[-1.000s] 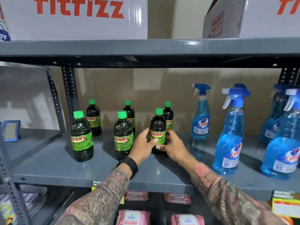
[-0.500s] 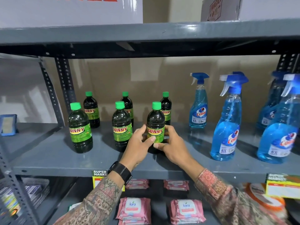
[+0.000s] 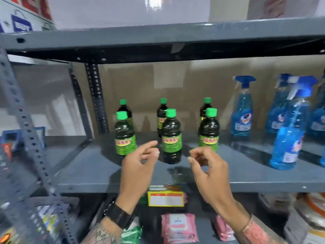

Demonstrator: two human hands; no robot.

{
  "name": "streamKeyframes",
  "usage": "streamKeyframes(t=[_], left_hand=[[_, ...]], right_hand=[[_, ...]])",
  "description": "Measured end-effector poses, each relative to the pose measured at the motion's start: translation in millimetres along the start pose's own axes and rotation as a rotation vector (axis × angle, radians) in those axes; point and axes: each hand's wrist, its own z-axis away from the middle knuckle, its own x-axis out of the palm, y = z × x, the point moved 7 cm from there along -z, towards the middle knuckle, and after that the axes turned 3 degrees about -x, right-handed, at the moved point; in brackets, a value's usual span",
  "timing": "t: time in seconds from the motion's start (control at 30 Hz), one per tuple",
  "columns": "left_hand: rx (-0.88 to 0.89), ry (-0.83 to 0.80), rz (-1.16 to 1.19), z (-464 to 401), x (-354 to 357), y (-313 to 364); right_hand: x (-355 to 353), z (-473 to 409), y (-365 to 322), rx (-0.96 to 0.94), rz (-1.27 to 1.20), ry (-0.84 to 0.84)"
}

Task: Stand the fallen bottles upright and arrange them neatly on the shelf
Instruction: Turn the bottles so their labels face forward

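Observation:
Several dark bottles with green caps and green labels stand upright on the grey shelf (image 3: pixel 246 175), in a front row and a back row. The front row has a left bottle (image 3: pixel 124 136), a middle bottle (image 3: pixel 171 138) and a right bottle (image 3: pixel 209 132). The back row's bottles (image 3: pixel 162 111) stand partly hidden behind them. My left hand (image 3: pixel 139 166) hovers in front of the shelf, just left of the middle bottle, fingers loosely apart and holding nothing. My right hand (image 3: pixel 209 171) hovers below the right bottle, fingers curled but apart, also holding nothing. Neither hand touches a bottle.
Several blue spray bottles (image 3: pixel 242 110) stand upright on the right of the same shelf. A yellow price tag (image 3: pixel 165 198) hangs on the shelf's front edge. Pink wipe packs (image 3: pixel 177 226) lie on the shelf below. Perforated uprights (image 3: pixel 29 138) rise at left; cartons sit on the shelf above.
Both hands have let go of the front right bottle and drawn back toward me, off the shelf. The view has shifted, so the bottles appear further right and blurred.

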Motion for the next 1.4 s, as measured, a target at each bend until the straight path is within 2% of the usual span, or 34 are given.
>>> streamKeyframes(t=[0.1,0.17,0.27,0.37,0.47,0.6,0.9,0.97,1.1,1.4], left_hand=[[0.052,0.26,0.015,-16,-72,-9],[0.061,0.322,-0.021,-29,-100,-18],[-0.026,0.131,-0.108,-54,-111,-38],[-0.112,-0.122,-0.049,-67,-102,-50],[-0.112,-0.259,0.034,-74,-94,-52],[-0.083,-0.249,0.039,-80,-103,-57],[-0.046,-0.273,0.053,-89,-129,-63],[-0.101,-0.289,0.108,-89,-129,-67],[-0.305,-0.308,0.353,-86,-124,-79],[-0.349,-0.28,0.408,-83,-127,-80]], right_hand=[[67,2,-32,0.022,-0.048,-0.214],[109,0,-42,0.112,-0.07,-0.342],[156,-11,-41,0.275,-0.082,-0.431],[184,-19,-32,0.38,-0.076,-0.476],[197,-22,-29,0.384,-0.07,-0.424],[207,-23,-32,0.372,0.004,-0.353],[236,-19,-49,0.346,0.078,-0.336],[238,-18,-47,0.4,-0.031,-0.317],[247,-16,-49,0.563,-0.422,-0.26],[262,-10,-54,0.533,-0.482,-0.219]])
